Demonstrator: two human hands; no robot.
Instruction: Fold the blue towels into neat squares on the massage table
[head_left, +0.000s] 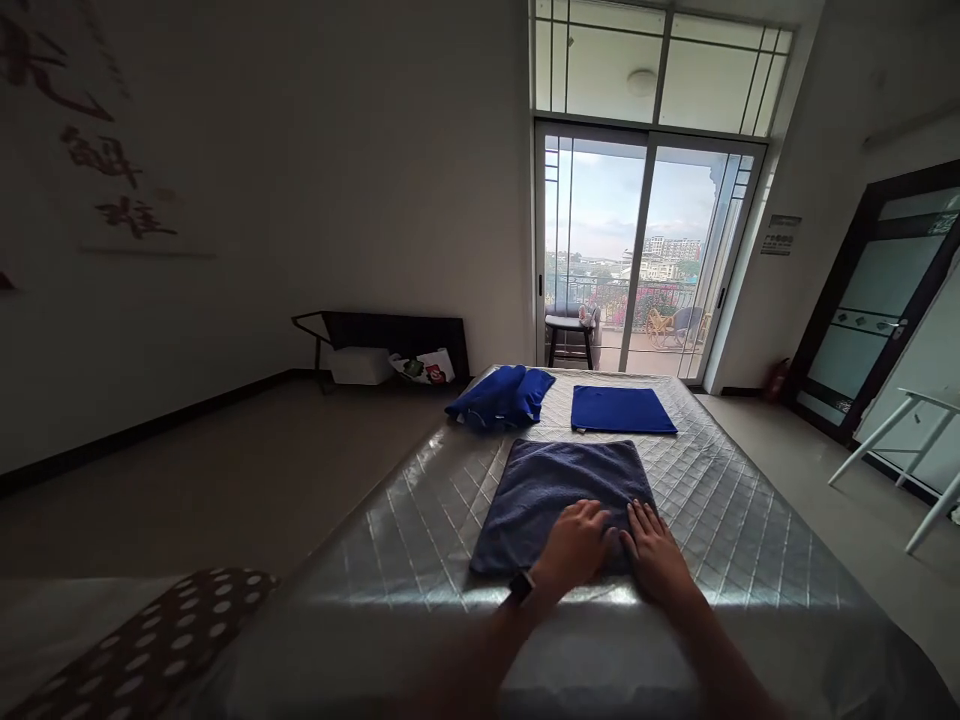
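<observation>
A dark grey-blue towel (pixel 555 490) lies spread as a square on the mattress, with faint wrinkles. My left hand (pixel 577 545), with a dark band at its wrist, rests on the towel's near right part; its fingers are bent, and their tips are partly hidden. Flat on the towel's right edge is my right hand (pixel 654 548), fingers stretched forward and thumb toward the left hand. Farther off, a bright blue cloth (pixel 622 409) is laid out as a flat rectangle. To its left sits a loose heap of blue cloth (pixel 504 397).
The mattress (pixel 420 530) has a shiny quilted cover. A brown polka-dot fabric (pixel 165 640) is at the lower left. Against the wall stands a dark bench (pixel 397 330) with a white box (pixel 360 366). A white stool (pixel 911 430) is at the right.
</observation>
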